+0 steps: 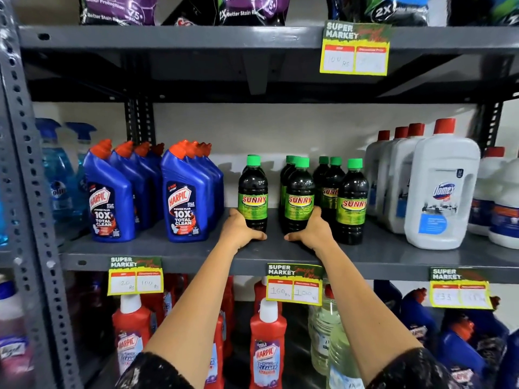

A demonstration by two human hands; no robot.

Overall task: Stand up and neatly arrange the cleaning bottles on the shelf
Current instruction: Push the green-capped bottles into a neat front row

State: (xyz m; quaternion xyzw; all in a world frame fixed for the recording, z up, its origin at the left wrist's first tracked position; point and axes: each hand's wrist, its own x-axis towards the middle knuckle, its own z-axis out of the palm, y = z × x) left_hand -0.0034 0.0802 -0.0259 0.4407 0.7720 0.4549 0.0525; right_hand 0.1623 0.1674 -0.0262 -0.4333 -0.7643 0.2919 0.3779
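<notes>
Two dark Sunny bottles stand upright on the grey middle shelf [157, 249], green caps up, a gap between them. The left hand [241, 230] wraps the base of the left bottle [252, 197], fingers curled around its far side; the right hand [311, 228] cups the foot of the right bottle [299, 197] likewise. Each bottle rises directly above its hand, so closing the gap likely means sliding them sideways. More Sunny bottles [351, 202] stand just to the right; blue Harpic bottles [184, 195] stand to the left.

Bare shelf [157, 248] strip open along the front edge and in the gap between the two front Sunny bottles [252, 193], Harpic rows [185, 192] block left, Domex jugs [441, 186] block right.
</notes>
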